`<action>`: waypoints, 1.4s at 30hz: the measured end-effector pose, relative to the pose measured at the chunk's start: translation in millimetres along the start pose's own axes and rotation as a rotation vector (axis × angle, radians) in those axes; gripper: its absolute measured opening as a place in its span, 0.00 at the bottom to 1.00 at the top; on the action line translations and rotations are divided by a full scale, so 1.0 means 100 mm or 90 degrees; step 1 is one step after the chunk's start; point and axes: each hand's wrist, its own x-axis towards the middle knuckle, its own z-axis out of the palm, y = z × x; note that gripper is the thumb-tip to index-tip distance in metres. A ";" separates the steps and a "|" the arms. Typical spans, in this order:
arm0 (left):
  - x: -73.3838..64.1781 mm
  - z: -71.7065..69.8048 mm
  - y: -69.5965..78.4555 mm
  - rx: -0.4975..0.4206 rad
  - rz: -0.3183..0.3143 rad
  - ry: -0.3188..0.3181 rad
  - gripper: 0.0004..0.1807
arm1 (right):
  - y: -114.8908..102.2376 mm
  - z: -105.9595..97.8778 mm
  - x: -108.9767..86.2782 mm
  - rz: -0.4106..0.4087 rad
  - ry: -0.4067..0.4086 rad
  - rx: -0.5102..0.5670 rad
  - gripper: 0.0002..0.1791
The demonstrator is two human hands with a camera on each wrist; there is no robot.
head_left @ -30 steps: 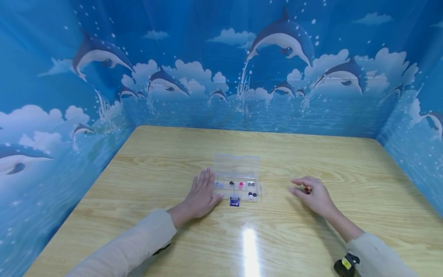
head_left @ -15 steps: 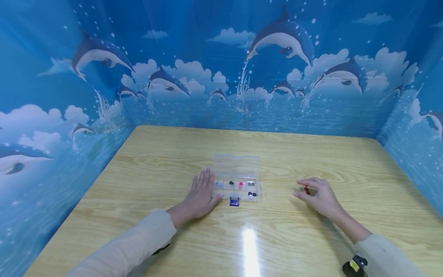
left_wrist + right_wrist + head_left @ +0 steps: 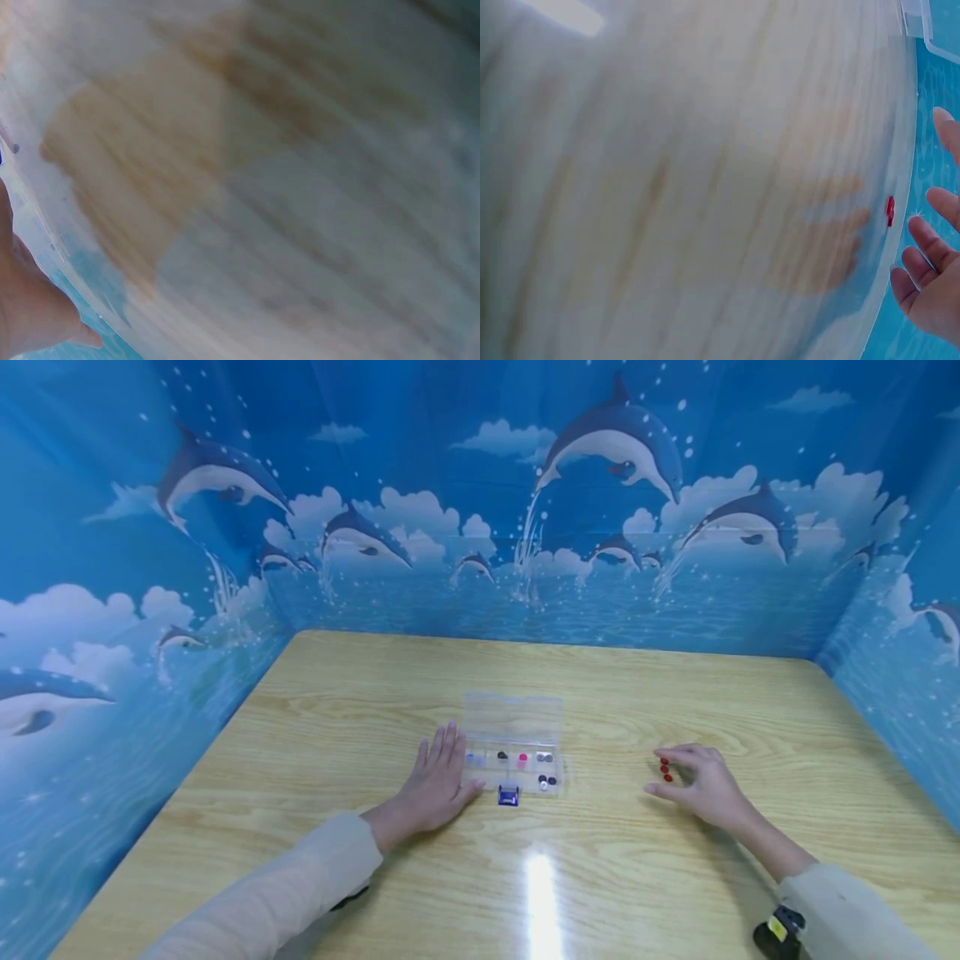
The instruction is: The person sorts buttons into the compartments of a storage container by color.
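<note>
A clear plastic compartment box [image 3: 513, 721] stands on the table with its lid raised. Small round button-like pieces in black, red, grey, white and pale blue lie in its compartments, and a blue clasp [image 3: 508, 796] hangs at its front. My left hand [image 3: 435, 787] lies with straight fingers along the box's left side, thumb at its front corner. To the right of the box, several small red discs [image 3: 665, 769] lie in a short row on the table. Over them is my right hand [image 3: 708, 787], thumb and fingers spread apart around the row. In the right wrist view the red discs [image 3: 890, 211] show apart from the fingertips [image 3: 916, 225].
The wooden table [image 3: 390, 685] shows a bright light reflection near its front. Blue dolphin-print curtains [image 3: 420, 485] close in the table at the back and both sides. A dark device with a yellow mark [image 3: 777, 931] is strapped at the right wrist.
My right hand has drawn back to the right, and the red discs now show more fully between thumb and fingers. My left hand and the box have stayed put.
</note>
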 end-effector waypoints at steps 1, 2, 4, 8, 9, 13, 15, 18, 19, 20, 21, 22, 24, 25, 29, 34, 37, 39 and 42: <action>0.00 0.00 0.00 0.000 0.000 0.000 0.42 | 0.01 0.00 0.00 -0.002 -0.001 -0.001 0.35; 0.00 0.00 0.00 -0.001 0.000 0.000 0.42 | 0.03 -0.01 0.00 -0.007 0.001 -0.006 0.35; 0.01 0.01 -0.01 0.001 -0.001 -0.003 0.42 | 0.06 -0.01 0.00 -0.015 -0.001 -0.012 0.36; 0.01 0.01 -0.01 0.001 0.000 -0.002 0.42 | 0.12 -0.03 -0.02 -0.014 -0.009 -0.027 0.36; 0.01 0.01 -0.01 0.000 0.001 -0.001 0.42 | 0.14 -0.04 -0.03 -0.011 -0.014 -0.029 0.37; 0.01 0.01 -0.01 -0.013 0.009 0.008 0.42 | 0.18 -0.06 -0.05 -0.006 -0.016 -0.033 0.37; 0.00 0.01 -0.02 -0.028 0.017 0.013 0.42 | 0.20 -0.07 -0.06 -0.007 -0.011 -0.033 0.37; 0.00 0.01 -0.02 -0.030 0.017 0.011 0.42 | 0.22 -0.07 -0.07 -0.004 -0.005 -0.031 0.36; 0.00 0.01 -0.02 -0.027 0.015 0.010 0.42 | 0.23 -0.08 -0.07 -0.003 -0.006 -0.029 0.35; 0.01 0.01 -0.01 -0.023 0.012 0.007 0.42 | 0.23 -0.08 -0.07 -0.002 -0.005 -0.030 0.35; 0.01 0.01 -0.01 -0.013 0.006 0.001 0.42 | 0.24 -0.08 -0.07 -0.002 -0.005 -0.030 0.34; 0.01 0.00 -0.01 -0.011 0.004 -0.002 0.42 | 0.24 -0.08 -0.07 -0.001 -0.006 -0.029 0.34; 0.01 0.00 0.00 -0.004 -0.001 -0.006 0.42 | 0.26 -0.09 -0.08 0.002 -0.009 -0.028 0.33; 0.01 0.00 0.00 -0.007 -0.001 -0.006 0.42 | 0.26 -0.09 -0.08 0.004 -0.009 -0.027 0.32; 0.01 0.00 0.00 -0.009 -0.001 -0.006 0.42 | 0.29 -0.09 -0.08 0.005 -0.008 -0.027 0.28; 0.01 0.00 -0.01 -0.010 0.000 -0.007 0.42 | 0.31 -0.07 -0.09 0.001 0.008 -0.038 0.21; 0.01 0.01 -0.01 -0.008 0.000 -0.006 0.42 | 0.33 -0.05 -0.09 0.004 0.019 -0.033 0.18; 0.01 0.00 -0.01 -0.009 0.000 -0.005 0.42 | 0.34 -0.03 -0.10 0.000 0.031 -0.029 0.16; 0.01 0.00 -0.01 -0.006 -0.001 -0.007 0.42 | 0.35 0.00 -0.09 -0.010 0.055 -0.020 0.14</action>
